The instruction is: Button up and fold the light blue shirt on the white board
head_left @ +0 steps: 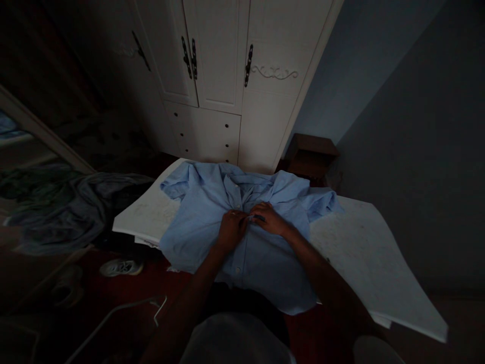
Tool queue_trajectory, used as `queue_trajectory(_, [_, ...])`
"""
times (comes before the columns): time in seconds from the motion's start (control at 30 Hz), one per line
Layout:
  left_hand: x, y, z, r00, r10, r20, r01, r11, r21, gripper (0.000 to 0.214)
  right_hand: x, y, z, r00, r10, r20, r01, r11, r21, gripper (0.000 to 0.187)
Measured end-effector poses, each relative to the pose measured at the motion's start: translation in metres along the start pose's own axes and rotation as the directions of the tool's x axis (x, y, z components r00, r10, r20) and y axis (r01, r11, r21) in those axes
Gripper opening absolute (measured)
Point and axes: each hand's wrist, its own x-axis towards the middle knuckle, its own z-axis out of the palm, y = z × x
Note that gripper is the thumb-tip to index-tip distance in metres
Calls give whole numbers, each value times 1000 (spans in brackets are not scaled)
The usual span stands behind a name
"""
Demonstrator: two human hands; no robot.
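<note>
One short-sleeved light-blue button-front shirt, fabric, front up across the middle of a white flat-topped table; collar towards the far edge, hem over the near edge. Left hand: fingers closed, pinching the shirt's front placket. Right hand: fingers bent, gripping the same placket, just beside the left. One pale low-cut shoe, on the red floor below the near left corner.

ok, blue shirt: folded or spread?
Spread. The blue shirt lies across the white board, short sleeves out to either side, lower part past the board's near edge.
</note>
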Motion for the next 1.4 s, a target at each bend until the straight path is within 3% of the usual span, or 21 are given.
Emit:
queue_trajectory(0.17, [0, -1, 1, 999, -22, -39, 20, 998, -53, 13, 0, 0, -1, 996, -40, -77, 40, 999, 0, 8])
queue_trajectory(0.3, [-1, -1, 1, 996, -38, -87, 30, 996, -86, 12, 0, -4, -6, 988, -35, -152, 38, 999, 21, 20])
queue_trajectory(0.37, [-1, 0, 0, 992, -51, -115, 39, 994, -102, 12, 0, -10, -12, 971, 5, -240, 12, 997, 72, 23])
queue_trajectory(0.47, [-2, 2, -2, 986, -71, -149, 53, 991, -119, 11, -1, -22, -21, 930, 183, -318, -108, 965, 239, 18])
queue_trajectory(0.5, [-3, 2, -2, 985, -73, -158, 54, 991, -121, 11, -1, -26, -24, 928, 259, -269, -167, 932, 321, 19])
queue_trajectory(0.57, [-3, 3, -2, 981, -76, -180, 54, 991, -122, 10, -2, -32, -25, 924, 380, -33, -318, 815, 485, 26])
queue_trajectory(0.63, [-4, 3, -1, 978, -71, -196, 47, 991, -126, 9, -2, -36, -22, 876, 418, 240, -474, 652, 592, 33])
queue_trajectory(0.7, [-4, 2, 0, 977, -66, -204, 39, 990, -134, 8, -1, -37, -16, 815, 435, 383, -573, 502, 648, 37])
queue_trajectory(0.77, [-4, 3, 0, 976, -65, -207, 36, 989, -143, 8, 0, -37, -11, 773, 494, 398, -606, 390, 693, 38])
queue_trajectory(0.87, [-4, 4, -1, 975, -70, -209, 37, 987, -156, 7, 1, -38, -6, 732, 578, 361, -606, 310, 732, 37])
queue_trajectory(1.17, [-3, 2, 0, 986, -78, -148, 56, 987, -150, 10, 6, -41, -3, 705, 623, 339, -617, 303, 726, 31])
queue_trajectory(1.4, [-4, 2, -2, 977, -175, -119, 156, 976, -151, 14, 4, -39, 2, 695, 635, 337, -634, 319, 705, 24])
